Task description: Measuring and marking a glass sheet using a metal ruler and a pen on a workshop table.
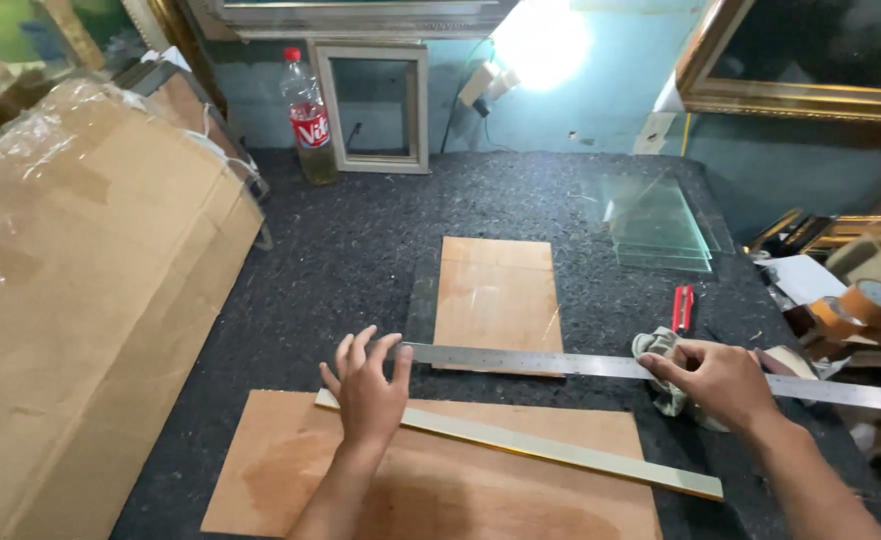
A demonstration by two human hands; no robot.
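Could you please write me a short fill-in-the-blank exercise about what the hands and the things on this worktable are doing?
1. Both hands press on a long metal ____ lying across the table.
2. The right hand also rests on a crumpled ____.
3. The left hand lies above a pale strip on the near ____ board.
4. A stack of clear ____ sheets lies at the far right.

Missing words: ruler; cloth; wooden; glass.

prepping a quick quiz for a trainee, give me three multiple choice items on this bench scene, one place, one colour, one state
1. Where does the steel ruler lie?
A. across the small board's near edge
B. on the glass panes
C. against the bottle

2. What colour is the bottle cap?
A. blue
B. red
C. green

3. What is the left hand doing?
A. gripping tape
B. lifting glass
C. pressing flat on the ruler's end

Answers: 1 A, it crosses the small board. 2 B, the cap shows red. 3 C, fingers spread on the ruler while the right hand holds it further along.
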